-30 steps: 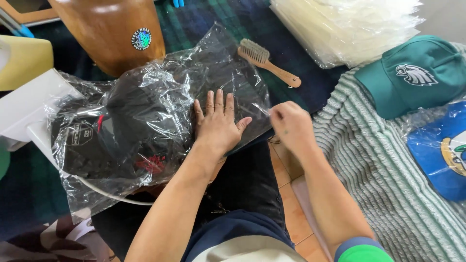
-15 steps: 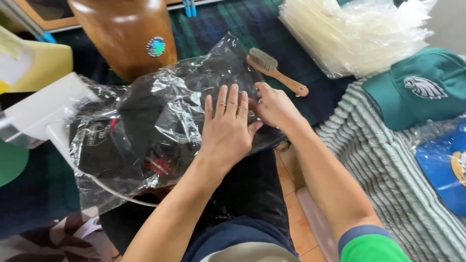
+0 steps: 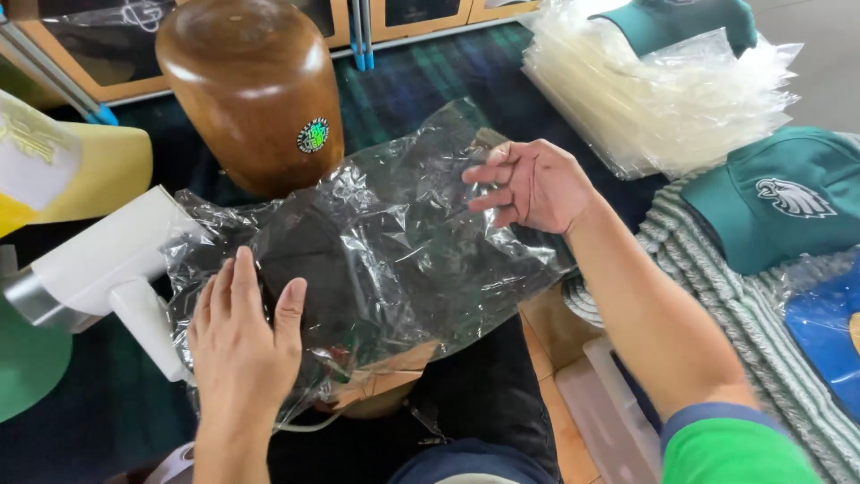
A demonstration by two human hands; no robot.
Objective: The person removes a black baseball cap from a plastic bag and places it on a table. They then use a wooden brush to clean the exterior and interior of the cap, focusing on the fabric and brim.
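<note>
We press left hand (image 3: 240, 345) flat, fingers spread, on bagged dark cap (image 3: 313, 269); right hand (image 3: 535, 184) pinches plastic bag (image 3: 421, 224) far edge. Risk, we judge: thin film tears or slips under pull.

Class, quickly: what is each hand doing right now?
Left hand: open, flat on the plastic bag.
Right hand: fingers curled, pinching the bag's far edge.

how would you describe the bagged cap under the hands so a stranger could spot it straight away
Start at the big rounded brown wooden block at the top left. Just in front of it lies a dark cap in a crinkled clear plastic bag, with the left hand flat on it and the right hand at its far edge. The neighbouring teal caps lie unbagged.
</note>
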